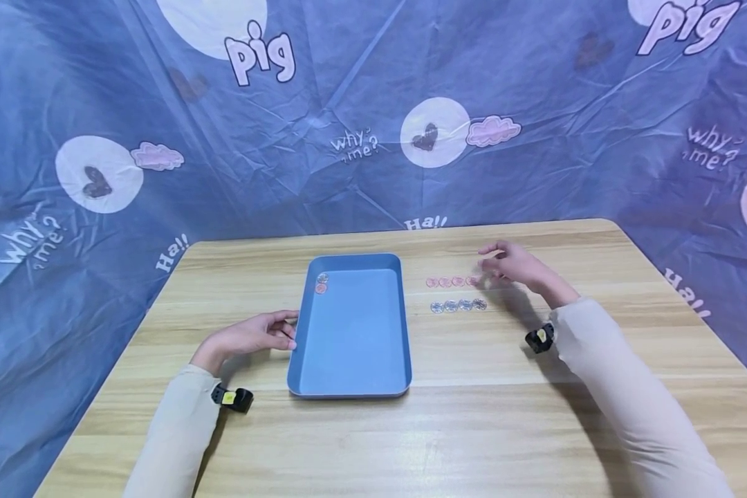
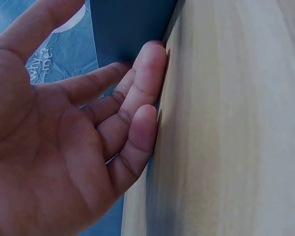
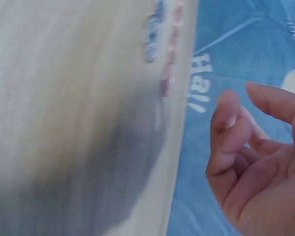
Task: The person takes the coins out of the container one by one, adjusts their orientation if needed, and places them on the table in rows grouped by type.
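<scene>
A blue rectangular tray [image 1: 355, 332] lies on the table. My left hand [image 1: 255, 335] holds its left side, thumb at the rim and curled fingers [image 2: 150, 69] low against the outer wall. In the tray's far left corner a silvery patterned disc [image 1: 322, 278] sits just behind a pink disc [image 1: 321, 288]. Right of the tray lies a row of several pink discs [image 1: 445, 282], with a row of several silvery discs [image 1: 451, 306] in front of it. My right hand [image 1: 510, 265] hovers at the pink row's right end, fingers loosely bent and nothing between them.
The wooden table [image 1: 373, 443] reaches back to a blue printed cloth [image 1: 324, 166] hanging behind and at both sides. Each wrist carries a small black camera, the left one [image 1: 233, 398] near the tabletop and the right one [image 1: 539, 338] over the table's right part.
</scene>
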Available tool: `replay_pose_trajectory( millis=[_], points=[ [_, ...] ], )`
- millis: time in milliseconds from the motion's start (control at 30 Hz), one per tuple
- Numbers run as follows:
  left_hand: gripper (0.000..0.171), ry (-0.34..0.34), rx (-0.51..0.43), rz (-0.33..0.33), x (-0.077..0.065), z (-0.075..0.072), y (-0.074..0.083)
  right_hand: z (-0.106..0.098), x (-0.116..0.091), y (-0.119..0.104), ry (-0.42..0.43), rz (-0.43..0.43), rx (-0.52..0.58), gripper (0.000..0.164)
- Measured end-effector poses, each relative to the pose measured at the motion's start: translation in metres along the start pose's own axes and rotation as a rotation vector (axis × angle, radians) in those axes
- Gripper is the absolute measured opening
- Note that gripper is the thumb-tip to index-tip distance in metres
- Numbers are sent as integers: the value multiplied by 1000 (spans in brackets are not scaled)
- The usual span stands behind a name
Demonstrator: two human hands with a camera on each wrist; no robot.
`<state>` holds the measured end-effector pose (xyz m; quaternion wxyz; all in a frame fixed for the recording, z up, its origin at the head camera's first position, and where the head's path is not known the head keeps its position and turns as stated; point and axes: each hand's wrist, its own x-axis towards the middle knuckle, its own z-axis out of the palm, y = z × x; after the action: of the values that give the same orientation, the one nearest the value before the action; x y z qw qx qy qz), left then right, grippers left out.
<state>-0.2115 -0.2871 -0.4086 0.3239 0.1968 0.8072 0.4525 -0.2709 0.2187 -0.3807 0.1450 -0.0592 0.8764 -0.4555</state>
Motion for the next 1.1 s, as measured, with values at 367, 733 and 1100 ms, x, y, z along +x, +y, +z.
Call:
replay_pose_trajectory(
  millis=[367, 733, 1100],
  points=[
    [81, -10, -17, -9, -1, 1, 1, -1, -15, -29, -23, -45, 353, 53],
    [76, 38, 50, -20, 2, 2, 1, 18, -23, -73, -130, -115, 671, 28],
    [76, 38, 33, -11, 3, 3, -1, 47, -18, -117, -191, -134, 824, 21]
  ],
)
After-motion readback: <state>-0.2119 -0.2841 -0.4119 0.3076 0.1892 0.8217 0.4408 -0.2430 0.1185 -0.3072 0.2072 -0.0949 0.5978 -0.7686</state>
